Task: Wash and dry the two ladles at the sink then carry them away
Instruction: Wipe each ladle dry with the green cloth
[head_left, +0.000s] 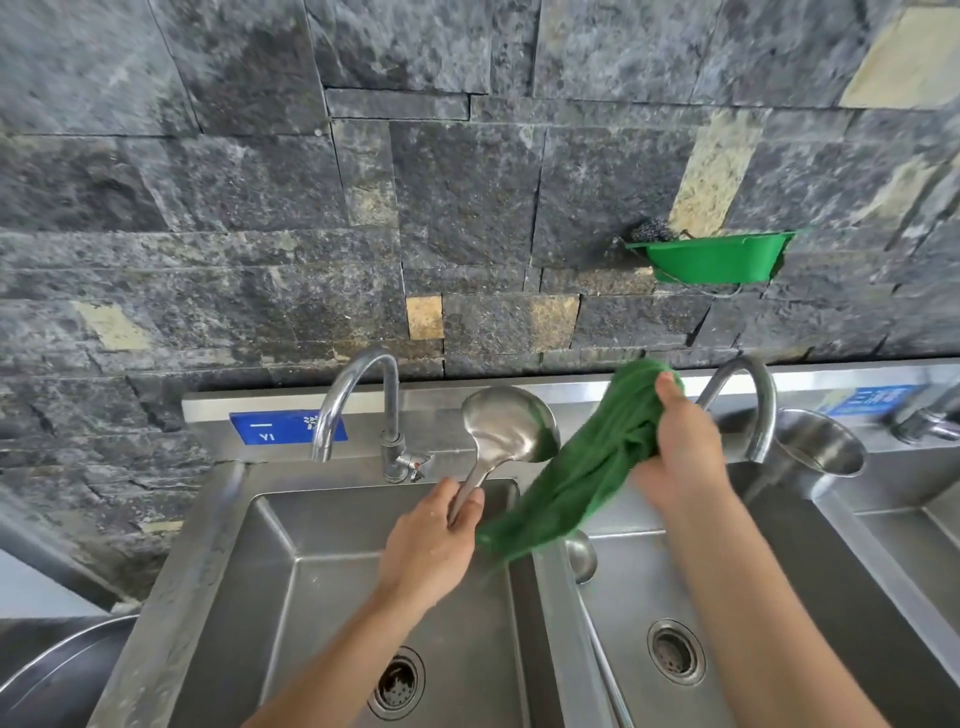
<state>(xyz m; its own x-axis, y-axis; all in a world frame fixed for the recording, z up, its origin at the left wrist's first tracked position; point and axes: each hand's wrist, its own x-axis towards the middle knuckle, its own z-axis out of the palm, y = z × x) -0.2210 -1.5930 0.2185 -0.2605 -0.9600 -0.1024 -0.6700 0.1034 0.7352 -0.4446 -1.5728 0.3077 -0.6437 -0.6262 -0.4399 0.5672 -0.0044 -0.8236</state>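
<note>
Head view: the left hand (434, 540) is gripping the handle of a ladle (506, 423), holding its bowl up over the sink (208, 545). The right hand (680, 457) is clutching a bunched green cloth (582, 478) just beside the bowl. A second ladle (581, 555) is lying by the basin divider.

In the right basin (631, 592) the second ladle (581, 558) has part of its bowl under the hanging green cloth (571, 483), and its handle runs out of view at the near edge. The held ladle (506, 426) loses its lower handle inside the left hand (431, 540). The far-right blue label (867, 400) is too blurred to read. A dark scourer (649, 229) barely shows above the rim of the green tray (717, 260).
</note>
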